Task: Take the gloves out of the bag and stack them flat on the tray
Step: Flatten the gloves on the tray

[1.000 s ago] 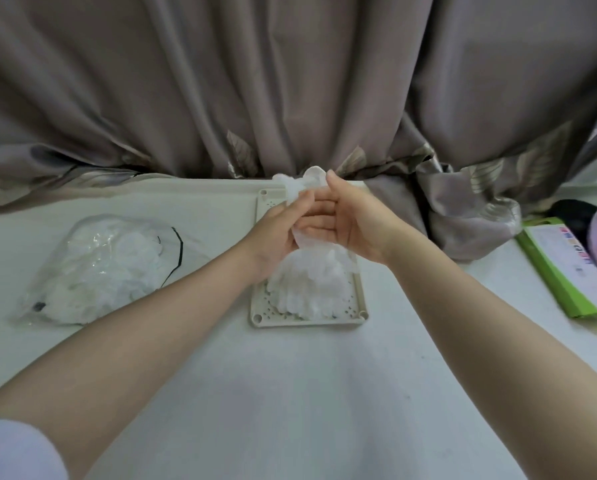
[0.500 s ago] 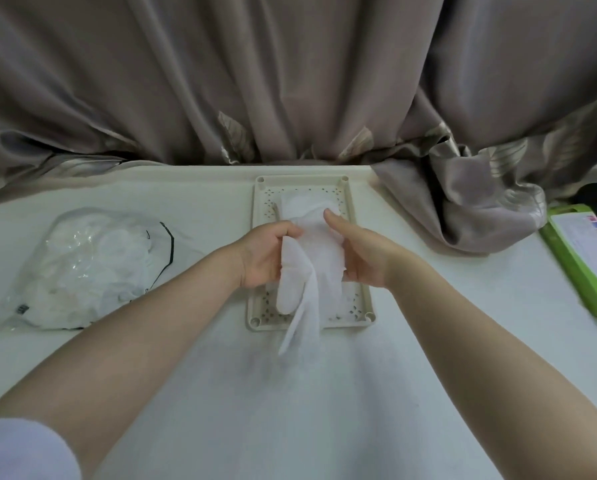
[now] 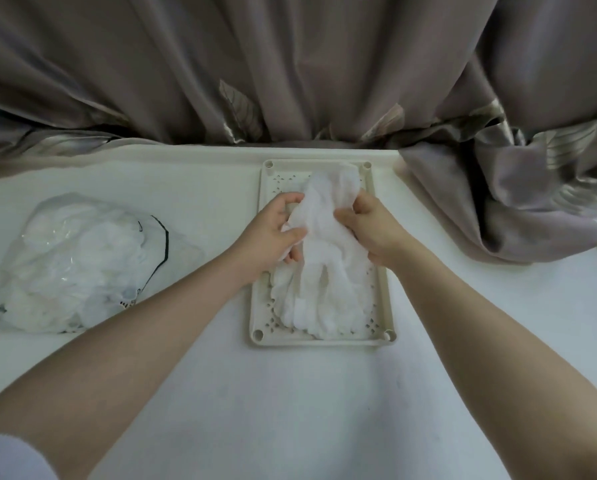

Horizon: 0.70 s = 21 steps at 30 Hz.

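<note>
Both the left hand [image 3: 273,233] and the right hand [image 3: 371,228] are gripping a white glove [image 3: 319,220] with curled fingers over the tray [image 3: 260,306]. The tray is sitting on a white table [image 3: 290,410], the bag [image 3: 75,261] is lying at its left, and a grey curtain [image 3: 290,71] is hanging behind.

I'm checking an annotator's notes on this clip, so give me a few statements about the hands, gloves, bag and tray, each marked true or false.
1. Both hands grip the white fabric glove over the cream perforated plastic tray. True: left hand, right hand.
2. The clear plastic bag lies right of the tray. False: it lies to its left.
3. The bag is empty. False: white gloves show inside it.
4. White gloves already lie on the tray. True.
5. The tray sits on the grey curtain. False: it sits on the white table.
</note>
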Available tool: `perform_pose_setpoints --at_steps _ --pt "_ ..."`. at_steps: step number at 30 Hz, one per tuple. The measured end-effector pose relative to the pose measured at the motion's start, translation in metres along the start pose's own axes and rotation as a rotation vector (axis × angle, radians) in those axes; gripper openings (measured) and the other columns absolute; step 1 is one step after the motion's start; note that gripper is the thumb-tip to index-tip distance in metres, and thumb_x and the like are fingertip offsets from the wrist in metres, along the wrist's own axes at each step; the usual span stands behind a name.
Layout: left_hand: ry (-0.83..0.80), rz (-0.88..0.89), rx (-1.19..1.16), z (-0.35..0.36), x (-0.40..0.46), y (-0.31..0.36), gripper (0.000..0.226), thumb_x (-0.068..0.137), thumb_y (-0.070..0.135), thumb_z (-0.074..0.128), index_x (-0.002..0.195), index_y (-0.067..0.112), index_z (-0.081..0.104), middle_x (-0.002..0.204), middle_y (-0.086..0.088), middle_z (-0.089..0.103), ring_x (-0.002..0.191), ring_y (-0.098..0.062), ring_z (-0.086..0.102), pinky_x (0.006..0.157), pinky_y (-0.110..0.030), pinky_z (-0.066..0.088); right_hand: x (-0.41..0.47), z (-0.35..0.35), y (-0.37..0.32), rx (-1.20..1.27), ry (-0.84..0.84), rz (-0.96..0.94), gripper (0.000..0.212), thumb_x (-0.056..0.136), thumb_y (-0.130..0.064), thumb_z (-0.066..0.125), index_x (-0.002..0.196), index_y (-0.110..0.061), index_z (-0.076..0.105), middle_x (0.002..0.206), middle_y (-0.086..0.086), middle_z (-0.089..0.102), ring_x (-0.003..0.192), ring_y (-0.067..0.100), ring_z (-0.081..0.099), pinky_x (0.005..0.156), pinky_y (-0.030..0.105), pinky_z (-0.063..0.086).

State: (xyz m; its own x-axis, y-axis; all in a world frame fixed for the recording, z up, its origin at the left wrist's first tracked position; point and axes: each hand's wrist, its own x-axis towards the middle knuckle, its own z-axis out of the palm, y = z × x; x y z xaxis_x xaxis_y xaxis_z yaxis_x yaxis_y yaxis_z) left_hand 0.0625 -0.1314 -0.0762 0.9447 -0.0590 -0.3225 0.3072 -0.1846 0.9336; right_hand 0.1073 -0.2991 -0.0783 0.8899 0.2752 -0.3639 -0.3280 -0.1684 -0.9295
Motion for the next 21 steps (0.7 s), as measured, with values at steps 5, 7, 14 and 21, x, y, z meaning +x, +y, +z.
perform_pose_setpoints --at_steps 5,7,14,21 --pt "-0.048 0.037 0.288 -0.004 -0.004 -0.003 0.052 0.095 0.002 0.037 0.125 0.044 0.037 0.133 -0.003 0.042 0.048 -0.013 0.059 0.051 -0.025 0.049 0.002 -0.003 0.009 -0.266 0.042 0.019 0.050 0.084 0.005 0.049 0.128 -0.019 0.050 0.114 0.001 0.061 0.107 0.023 0.059 0.091 0.041 0.052" --pt "-0.029 0.045 0.397 -0.003 -0.003 -0.005 0.051 0.095 0.002 0.033 0.127 0.042 0.038 0.127 -0.001 0.042 0.059 -0.014 0.065 0.055 -0.028 0.050 0.004 -0.001 0.012 -0.306 0.158 0.016 0.050 0.084 0.000 0.055 0.130 -0.019 0.047 0.116 0.000 0.059 0.108 0.022 0.057 0.091 0.040 0.051" --pt "0.080 -0.066 0.275 0.000 -0.006 -0.008 0.050 0.095 0.027 0.050 0.141 0.031 0.031 0.111 0.006 0.052 0.079 -0.014 0.063 0.062 -0.014 0.047 0.000 -0.002 0.022 -0.096 0.318 0.201 0.041 0.087 -0.033 0.062 0.114 -0.005 0.052 0.097 0.012 0.064 0.075 0.024 0.063 0.072 0.040 0.057" --pt "0.246 -0.286 -0.336 0.006 -0.031 -0.013 0.059 0.087 0.024 0.065 0.128 0.025 0.023 0.123 -0.008 0.053 0.087 -0.020 0.069 0.082 -0.029 0.055 -0.030 0.002 0.033 -0.144 0.310 0.285 0.041 0.078 -0.047 0.067 0.085 -0.015 0.044 0.093 0.009 0.060 0.071 0.022 0.063 0.081 0.045 0.057"
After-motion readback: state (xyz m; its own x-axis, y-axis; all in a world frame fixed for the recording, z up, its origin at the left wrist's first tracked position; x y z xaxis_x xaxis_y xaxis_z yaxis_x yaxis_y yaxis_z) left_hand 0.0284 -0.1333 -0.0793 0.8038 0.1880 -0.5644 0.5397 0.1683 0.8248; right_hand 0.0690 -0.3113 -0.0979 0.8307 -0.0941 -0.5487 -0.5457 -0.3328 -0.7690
